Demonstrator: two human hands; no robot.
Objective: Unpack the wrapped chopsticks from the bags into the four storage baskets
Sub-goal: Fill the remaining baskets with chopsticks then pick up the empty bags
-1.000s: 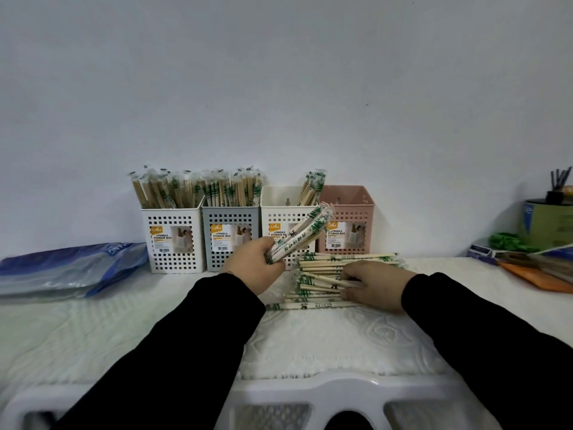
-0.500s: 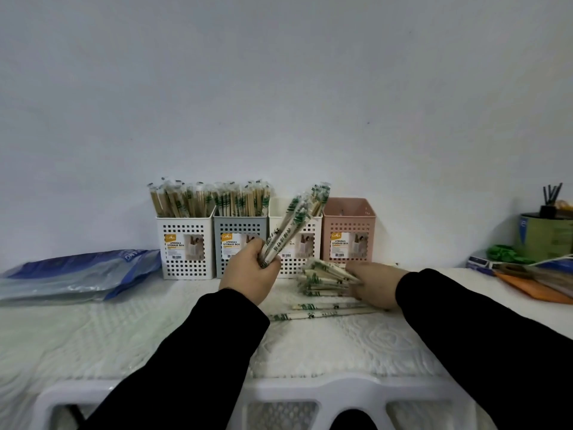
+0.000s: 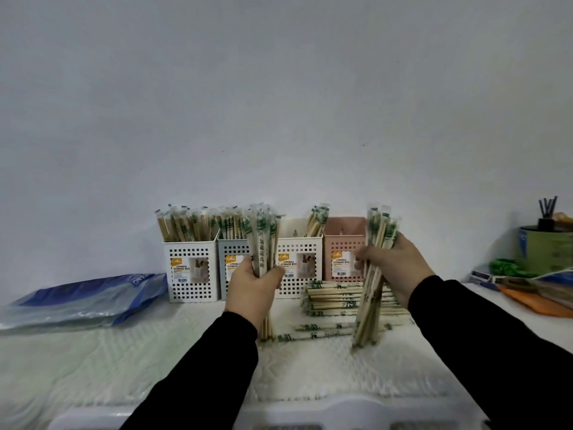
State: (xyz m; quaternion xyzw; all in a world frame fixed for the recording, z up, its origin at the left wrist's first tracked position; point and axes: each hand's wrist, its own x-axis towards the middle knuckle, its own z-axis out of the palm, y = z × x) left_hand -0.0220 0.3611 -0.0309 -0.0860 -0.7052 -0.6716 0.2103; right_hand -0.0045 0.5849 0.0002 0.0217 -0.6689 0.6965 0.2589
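Note:
Four perforated baskets stand in a row at the wall: a white basket and a grey basket, both full of wrapped chopsticks, a cream basket with a few, and a pink basket. My left hand grips an upright bundle of wrapped chopsticks in front of the grey basket. My right hand grips a second upright bundle in front of the pink basket, its lower ends near the table. A pile of loose wrapped chopsticks lies flat between my hands.
Flattened blue plastic bags lie at the left on the white padded table cover. At the right edge stand a green tin with dark sticks, a green object and orange and blue papers. A white plastic rim runs along the front.
My right hand has lifted a bundle off the pile and stood it upright. My left hand has turned its bundle from slanted to upright and raised it slightly.

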